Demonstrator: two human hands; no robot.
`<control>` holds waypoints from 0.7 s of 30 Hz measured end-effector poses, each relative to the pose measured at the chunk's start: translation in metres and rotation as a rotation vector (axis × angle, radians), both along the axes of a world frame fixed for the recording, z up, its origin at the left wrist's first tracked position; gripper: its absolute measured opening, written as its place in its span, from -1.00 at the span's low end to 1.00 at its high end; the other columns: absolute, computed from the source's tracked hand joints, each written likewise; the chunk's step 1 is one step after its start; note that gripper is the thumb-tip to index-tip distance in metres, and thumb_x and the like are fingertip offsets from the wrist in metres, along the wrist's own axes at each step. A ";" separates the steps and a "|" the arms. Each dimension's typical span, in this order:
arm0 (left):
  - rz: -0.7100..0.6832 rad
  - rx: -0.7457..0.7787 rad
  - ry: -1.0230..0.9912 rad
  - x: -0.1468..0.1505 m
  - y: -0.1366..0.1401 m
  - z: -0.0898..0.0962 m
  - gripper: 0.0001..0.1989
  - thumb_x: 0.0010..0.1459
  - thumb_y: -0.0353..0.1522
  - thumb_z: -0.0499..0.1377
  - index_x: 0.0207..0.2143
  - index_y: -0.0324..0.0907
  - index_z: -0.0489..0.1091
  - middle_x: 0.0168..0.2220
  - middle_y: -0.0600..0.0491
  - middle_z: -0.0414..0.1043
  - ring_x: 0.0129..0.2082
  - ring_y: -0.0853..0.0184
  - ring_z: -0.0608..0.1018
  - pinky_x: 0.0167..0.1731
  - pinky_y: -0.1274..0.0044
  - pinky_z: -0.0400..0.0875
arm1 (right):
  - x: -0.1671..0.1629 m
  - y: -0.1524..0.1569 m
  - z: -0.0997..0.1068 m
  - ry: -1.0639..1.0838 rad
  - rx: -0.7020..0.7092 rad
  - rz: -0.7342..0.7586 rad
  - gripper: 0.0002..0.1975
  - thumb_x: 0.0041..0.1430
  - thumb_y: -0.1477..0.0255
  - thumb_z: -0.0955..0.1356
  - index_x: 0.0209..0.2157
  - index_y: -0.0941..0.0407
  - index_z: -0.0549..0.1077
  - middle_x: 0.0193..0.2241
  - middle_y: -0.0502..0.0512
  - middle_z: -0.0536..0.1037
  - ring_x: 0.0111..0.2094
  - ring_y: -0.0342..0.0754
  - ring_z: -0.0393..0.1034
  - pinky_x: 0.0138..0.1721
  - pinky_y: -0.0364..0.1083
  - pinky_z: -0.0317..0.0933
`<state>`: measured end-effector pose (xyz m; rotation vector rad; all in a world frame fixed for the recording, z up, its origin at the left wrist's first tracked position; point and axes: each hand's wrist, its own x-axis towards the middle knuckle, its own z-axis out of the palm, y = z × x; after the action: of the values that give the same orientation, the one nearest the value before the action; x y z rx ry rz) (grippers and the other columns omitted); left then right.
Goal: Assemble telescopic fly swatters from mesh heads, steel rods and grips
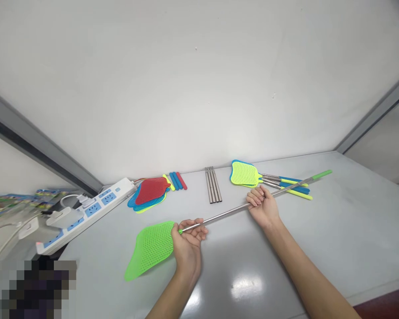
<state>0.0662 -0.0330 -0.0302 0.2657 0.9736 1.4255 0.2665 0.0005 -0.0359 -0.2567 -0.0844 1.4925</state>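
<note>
A fly swatter (154, 246) with a bright green perforated head, a long thin metal rod and a green grip is held slantwise above the table. Its head points to the lower left, its grip to the upper right. Close to the head, my left hand (189, 243) holds the rod, thumb near the green neck and fingers curled beneath. My right hand (261, 204) is wrapped round the rod farther along, short of the grip. Behind the rod's right part lie assembled swatters (245, 174) with yellow and blue heads, metal rods and coloured grips.
Loose red, blue and yellow swatter heads (151, 190) lie stacked at the left. Beside them are several coloured grips (176, 180), then several metal rods (213, 185). A white power strip (95, 210) with plugged-in chargers runs along the left edge. A wall (199, 88) stands behind the table (352, 230).
</note>
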 end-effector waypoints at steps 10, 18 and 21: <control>-0.003 0.014 0.025 0.000 0.000 -0.001 -0.75 0.01 -0.24 -0.13 -0.56 -0.20 0.16 -0.57 -0.03 0.43 -0.72 0.35 0.39 -0.68 0.55 0.15 | 0.002 0.000 -0.003 0.005 0.019 0.029 -0.74 0.07 0.55 0.15 -0.64 0.11 -0.03 -0.75 -0.16 -0.04 -0.74 -0.26 -0.03 -0.72 -0.25 -0.03; -0.011 0.110 0.070 0.000 -0.001 0.001 -0.73 0.04 -0.22 -0.16 -0.55 -0.19 0.15 -0.58 -0.02 0.43 -0.74 0.37 0.38 -0.70 0.56 0.15 | -0.001 -0.003 -0.004 -0.040 0.073 0.026 -0.73 0.06 0.59 0.15 -0.64 0.11 -0.04 -0.76 -0.16 -0.09 -0.75 -0.25 -0.07 -0.73 -0.24 -0.04; 0.014 0.171 0.073 0.000 -0.002 0.001 -0.71 0.05 -0.21 -0.18 -0.56 -0.18 0.14 -0.63 0.02 0.40 -0.76 0.37 0.37 -0.71 0.56 0.15 | -0.004 -0.005 -0.002 -0.056 0.080 0.054 -0.72 0.07 0.59 0.15 -0.64 0.11 -0.05 -0.76 -0.16 -0.11 -0.75 -0.25 -0.09 -0.73 -0.24 -0.04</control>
<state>0.0660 -0.0349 -0.0294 0.4405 0.9152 1.5229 0.2630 -0.0050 -0.0376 -0.2327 -0.1971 1.5316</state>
